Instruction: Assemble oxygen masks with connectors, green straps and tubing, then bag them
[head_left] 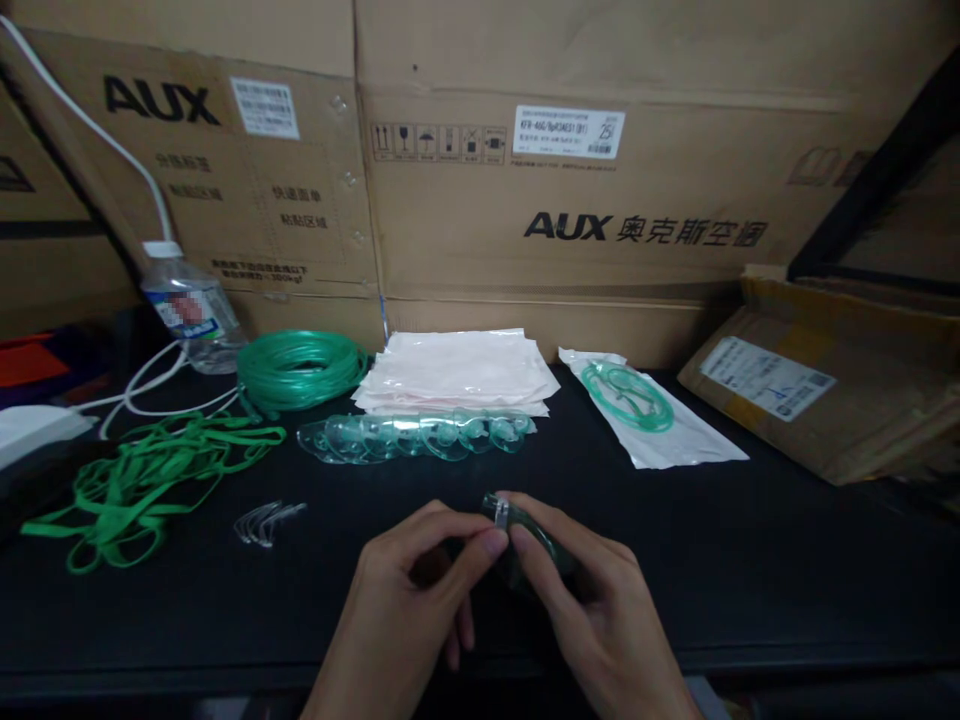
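Near the front of the dark table, my right hand is closed around a green see-through oxygen mask, largely hidden by the fingers. A small shiny nose clip strip shows at the mask's upper edge. The thumb and forefinger of my left hand pinch this strip, and the tips of both hands nearly meet there. Several thin curved clear or metal strips lie loose to the left. Beyond my hands stretches a row of nested green masks.
Green elastic straps lie tangled at left, beside coiled green tubing and a plastic bottle. White packets are stacked behind the masks. A bagged tube set and a cardboard box stand right. Large cartons wall the back.
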